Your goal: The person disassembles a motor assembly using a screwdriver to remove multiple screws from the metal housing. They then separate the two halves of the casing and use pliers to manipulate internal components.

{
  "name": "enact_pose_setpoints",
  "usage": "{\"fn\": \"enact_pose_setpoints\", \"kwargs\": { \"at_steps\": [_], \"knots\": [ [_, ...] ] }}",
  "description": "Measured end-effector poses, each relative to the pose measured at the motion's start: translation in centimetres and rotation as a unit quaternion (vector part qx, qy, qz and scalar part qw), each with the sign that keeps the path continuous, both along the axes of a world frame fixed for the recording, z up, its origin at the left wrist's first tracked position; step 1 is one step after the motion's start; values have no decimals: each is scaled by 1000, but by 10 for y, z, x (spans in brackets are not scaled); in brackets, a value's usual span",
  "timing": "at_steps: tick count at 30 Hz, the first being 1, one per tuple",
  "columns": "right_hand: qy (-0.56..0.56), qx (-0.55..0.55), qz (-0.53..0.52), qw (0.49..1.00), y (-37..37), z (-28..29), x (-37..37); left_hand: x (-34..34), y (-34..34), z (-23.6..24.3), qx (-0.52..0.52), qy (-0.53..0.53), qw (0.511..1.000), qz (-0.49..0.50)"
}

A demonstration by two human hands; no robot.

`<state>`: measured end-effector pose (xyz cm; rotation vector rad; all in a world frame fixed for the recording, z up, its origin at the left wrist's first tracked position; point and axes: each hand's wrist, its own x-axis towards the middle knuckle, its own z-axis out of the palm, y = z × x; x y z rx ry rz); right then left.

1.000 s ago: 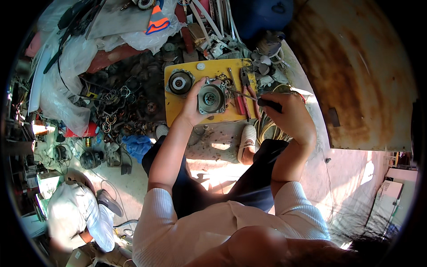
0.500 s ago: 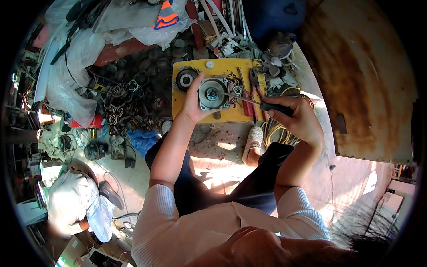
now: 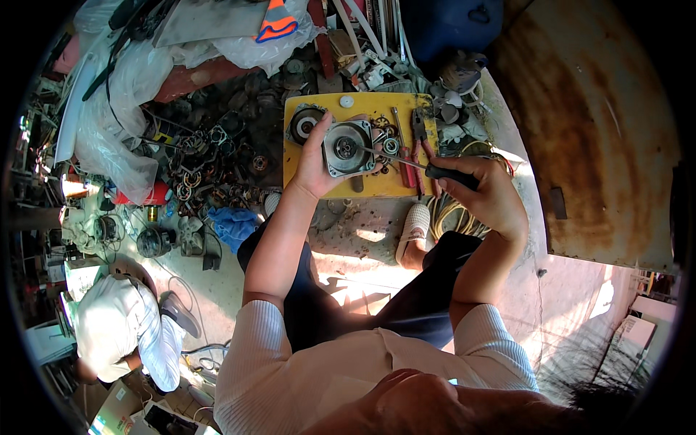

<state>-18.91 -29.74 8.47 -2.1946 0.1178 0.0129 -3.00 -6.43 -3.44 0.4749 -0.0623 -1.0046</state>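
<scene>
My left hand (image 3: 314, 163) is closed around a square metal housing (image 3: 338, 161) with a round recess and central hub, held over a yellow board (image 3: 388, 187). My right hand (image 3: 484, 190) grips a black-handled screwdriver (image 3: 446, 174), its long shaft reaching into the housing near the hub. On the board, a dark round part (image 3: 300, 127) sits behind my left hand. Red-handled pliers (image 3: 419, 127), a red-handled tool (image 3: 406, 174) and several small rings lie at the right side, with a white disc (image 3: 346, 102) at the back.
Piled metal parts (image 3: 217, 152) and plastic sheeting (image 3: 116, 145) lie to the left. A blue container (image 3: 449, 29) stands behind, a rusty panel (image 3: 587, 145) at right. Coiled cable (image 3: 453, 217) is near my foot. Another person (image 3: 123, 326) crouches at lower left.
The screwdriver's tip has moved leftward from the housing's right edge into its middle. The housing and my hands sit slightly farther right in view, as does most of the surrounding scene.
</scene>
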Motion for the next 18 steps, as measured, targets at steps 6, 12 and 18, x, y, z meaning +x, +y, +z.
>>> {"fn": "enact_pose_setpoints", "kwargs": {
  "at_steps": [6,12,18],
  "knots": [
    [21,45,1,999,-6,-11,6,-2,2,5,-56,52,997,-12],
    [17,113,9,993,-10,-23,9,-1,1,4,-38,36,998,20],
    [37,239,12,970,-9,-18,12,-3,0,12,15,-1,998,57]
  ]
}}
